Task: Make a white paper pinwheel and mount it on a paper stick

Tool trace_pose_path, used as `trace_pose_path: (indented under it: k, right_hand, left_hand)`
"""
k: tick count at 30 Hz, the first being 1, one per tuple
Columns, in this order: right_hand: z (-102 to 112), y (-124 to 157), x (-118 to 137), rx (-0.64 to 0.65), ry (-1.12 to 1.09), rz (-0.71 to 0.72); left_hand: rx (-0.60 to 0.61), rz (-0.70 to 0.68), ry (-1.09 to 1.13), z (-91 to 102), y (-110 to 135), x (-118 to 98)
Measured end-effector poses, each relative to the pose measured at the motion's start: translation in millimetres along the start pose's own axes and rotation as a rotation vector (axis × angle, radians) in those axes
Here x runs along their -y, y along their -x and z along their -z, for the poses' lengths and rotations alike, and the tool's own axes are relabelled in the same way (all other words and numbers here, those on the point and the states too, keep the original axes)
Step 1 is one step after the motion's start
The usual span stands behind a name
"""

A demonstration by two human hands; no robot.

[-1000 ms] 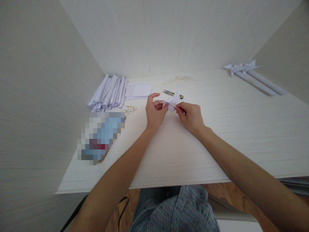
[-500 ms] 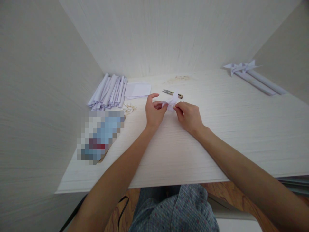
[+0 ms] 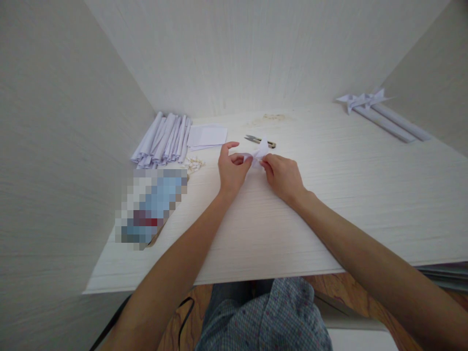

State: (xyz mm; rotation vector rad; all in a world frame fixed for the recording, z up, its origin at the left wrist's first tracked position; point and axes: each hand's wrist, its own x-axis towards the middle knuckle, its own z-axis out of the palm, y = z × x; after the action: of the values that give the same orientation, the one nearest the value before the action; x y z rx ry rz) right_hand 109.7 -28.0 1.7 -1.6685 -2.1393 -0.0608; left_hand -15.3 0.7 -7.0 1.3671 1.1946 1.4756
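A white paper pinwheel point(image 3: 260, 150) is held between my two hands just above the table, one pointed blade sticking up. My left hand point(image 3: 232, 169) pinches its left side between thumb and fingers, with the index finger raised clear. On the other side, my right hand point(image 3: 283, 174) has thumb and fingertips closed at the paper near its middle; any small part inside that pinch is hidden. Right behind the pinwheel lie thread snips point(image 3: 252, 139), their handles partly covered by the paper.
Rolled paper sticks point(image 3: 164, 136) are piled at the left, beside flat paper sheets point(image 3: 207, 136). Small pale stick pieces point(image 3: 193, 165) lie near a pixelated phone-like object point(image 3: 155, 204). At the far right are finished pinwheels point(image 3: 361, 101) on paper sticks point(image 3: 387, 124). Walls enclose the white table point(image 3: 256, 234).
Both hands keep their pinch on the pinwheel, with only a slight shift of the right fingers. The whole view has moved a little.
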Motion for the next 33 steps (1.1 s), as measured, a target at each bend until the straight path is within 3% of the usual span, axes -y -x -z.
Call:
trace_pose_path:
  k: [11,24,33]
  right_hand:
    - [-1.2,-0.7,0.6,0.017,0.074,-0.003]
    - [0.0,1.6,1.2,-0.056,0.027,-0.021]
    - [-3.1,0.6,1.1,-0.022,0.094,-0.009]
  left_hand:
    - [0.006,0.015,0.008,0.8,0.8,-1.2]
    - [0.009,0.018,0.011,-0.1,1.8,-0.5]
    - [-0.015,0.015,0.003,-0.4,1.0,-0.8]
